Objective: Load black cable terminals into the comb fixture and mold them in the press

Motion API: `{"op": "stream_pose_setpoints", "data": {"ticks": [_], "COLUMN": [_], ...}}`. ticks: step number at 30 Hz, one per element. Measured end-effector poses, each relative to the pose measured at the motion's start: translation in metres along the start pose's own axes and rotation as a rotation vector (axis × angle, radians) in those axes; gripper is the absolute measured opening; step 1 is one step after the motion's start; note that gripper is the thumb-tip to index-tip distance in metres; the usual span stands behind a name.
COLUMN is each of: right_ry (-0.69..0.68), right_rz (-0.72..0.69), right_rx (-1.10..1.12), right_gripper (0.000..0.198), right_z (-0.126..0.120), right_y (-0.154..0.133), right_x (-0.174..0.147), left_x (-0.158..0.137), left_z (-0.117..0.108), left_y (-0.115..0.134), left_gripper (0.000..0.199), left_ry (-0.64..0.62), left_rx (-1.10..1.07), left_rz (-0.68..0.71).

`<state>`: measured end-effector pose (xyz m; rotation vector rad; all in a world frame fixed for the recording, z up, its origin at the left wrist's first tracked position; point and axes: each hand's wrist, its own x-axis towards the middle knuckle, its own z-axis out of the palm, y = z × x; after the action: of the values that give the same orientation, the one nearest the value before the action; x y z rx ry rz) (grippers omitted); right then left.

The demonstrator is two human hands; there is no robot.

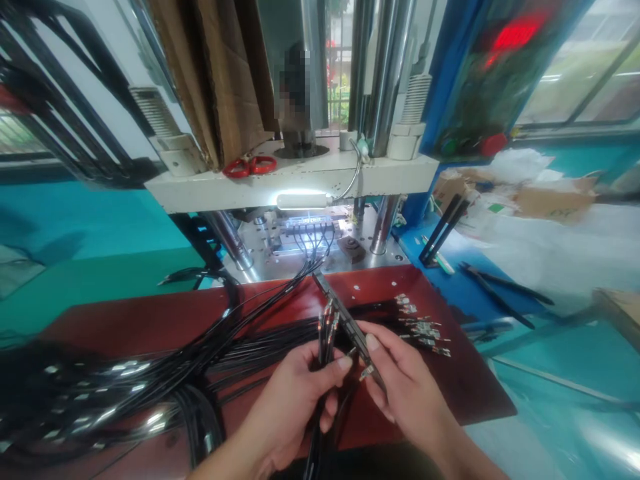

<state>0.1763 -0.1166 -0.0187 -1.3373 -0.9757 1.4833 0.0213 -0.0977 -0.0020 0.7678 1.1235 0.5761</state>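
L hand [300,393] is curled shut round a small bunch of cables [326,333], thumb pressed across the front; the cables are thin, black and glossy, standing roughly upright out of the fist w/ bare metal tips at the top, and their tails drop below the palm. R hand [405,387] sits just beside it, fingers pinched closed on a long dark strip [345,320] that slants up and away from the thumb toward the press; one small metal tip shows just under the R thumb, exact grip on it can't be told. Just beyond the R hand, a scatter of small silvery terminals [423,327] lies on the red-brown mat [150,320]. Out to the L of the L hand, a big loose pile of black cables [100,393] spreads across the mat. Well beyond both hands, red scissors [250,165] rest on the press's [300,180] white ledge.
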Motion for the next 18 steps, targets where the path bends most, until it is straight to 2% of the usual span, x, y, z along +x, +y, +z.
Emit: {"op": "stream_pose_setpoints", "data": {"ticks": [5,13,18], "right_ry": [0.007,-0.005,-0.013], "right_rz": [0.038,0.015,-0.003], "right_rx": [0.009,-0.009,-0.035], "right_gripper": [0.052,0.055,0.054], "right_z": [0.0008,0.0013,0.0015], "right_y": [-0.0045,-0.0049,-0.0049], "right_x": [-0.0015,-0.0032,-0.0027], "left_x": [0.0030,0.0040,0.0032], "left_z": [0.0048,0.0082,0.0076], "left_y": [-0.0011,-0.0018,-0.0002], "left_gripper": [0.025,0.022,0.022], "left_ry": [0.053,-0.004,-0.019], "left_rx": [0.031,0.059,0.075], "left_rz": [0.008,0.040,0.013]}}
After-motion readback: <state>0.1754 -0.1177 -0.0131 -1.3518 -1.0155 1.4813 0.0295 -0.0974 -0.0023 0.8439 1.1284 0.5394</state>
